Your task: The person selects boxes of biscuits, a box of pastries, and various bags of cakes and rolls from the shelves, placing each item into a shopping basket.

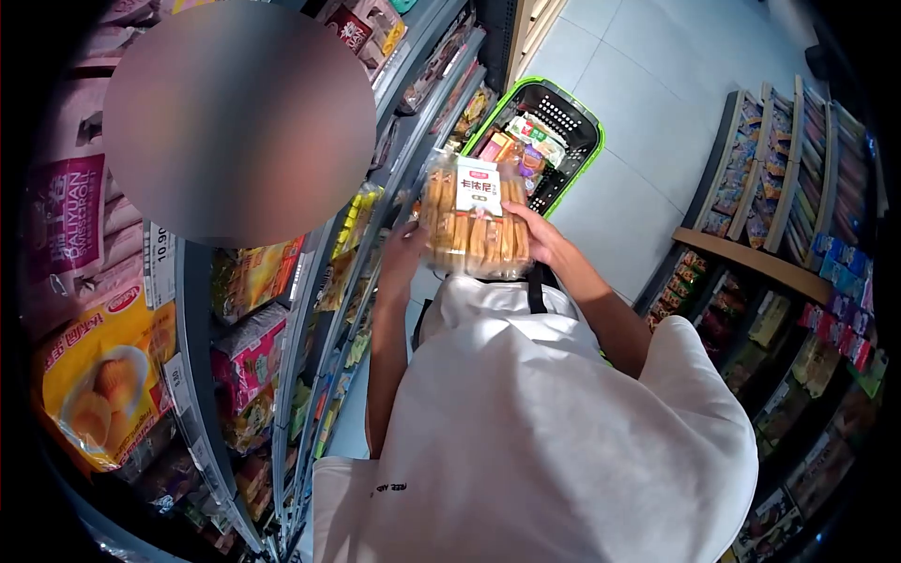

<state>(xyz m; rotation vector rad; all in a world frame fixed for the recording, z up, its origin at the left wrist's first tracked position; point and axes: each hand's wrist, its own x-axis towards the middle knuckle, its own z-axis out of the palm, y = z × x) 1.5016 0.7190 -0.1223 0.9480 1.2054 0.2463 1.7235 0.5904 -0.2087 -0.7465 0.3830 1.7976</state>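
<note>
1. Shirt (526, 441), white, fills the near view.
2. Left hand (404, 255) and right hand (542, 239): each grip is clamped on one side of the clear biscuit packet (474, 220), which is held upright between them.
3. Green basket (587, 159) sits on the floor beyond the packet, beside the shelves (192, 310).

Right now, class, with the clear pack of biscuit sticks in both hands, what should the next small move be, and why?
Probably lower the clear pack of biscuit sticks forward into the green-rimmed basket: left hand and right hand grip its sides, and the basket, already holding packets, stands just beyond it.
</note>
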